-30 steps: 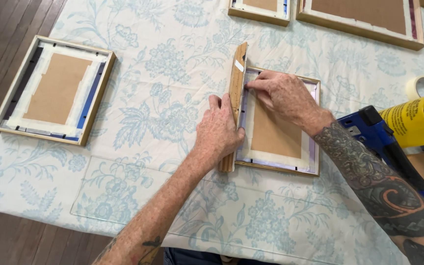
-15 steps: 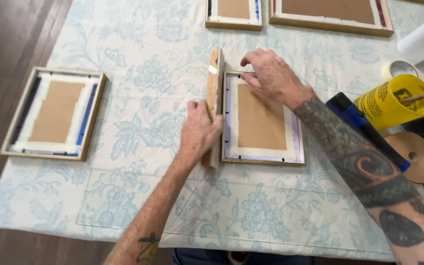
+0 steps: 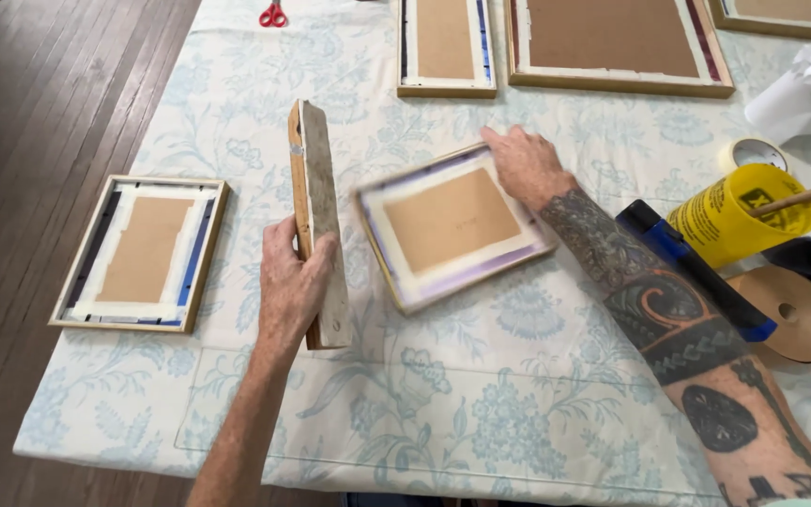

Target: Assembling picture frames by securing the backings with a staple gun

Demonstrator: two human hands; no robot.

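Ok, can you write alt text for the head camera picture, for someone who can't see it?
A left hand holds a wooden block upright on a flowered tablecloth, while the right hand touches the corner of a face-down picture frame. More frames, red scissors and a yellow container lie around.

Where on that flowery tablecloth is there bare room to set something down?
The near strip below the tilted small picture frame and the wooden block in the left hand is bare, as is the patch between that block and the left gold-edged frame. The right edge around the yellow canister is crowded.
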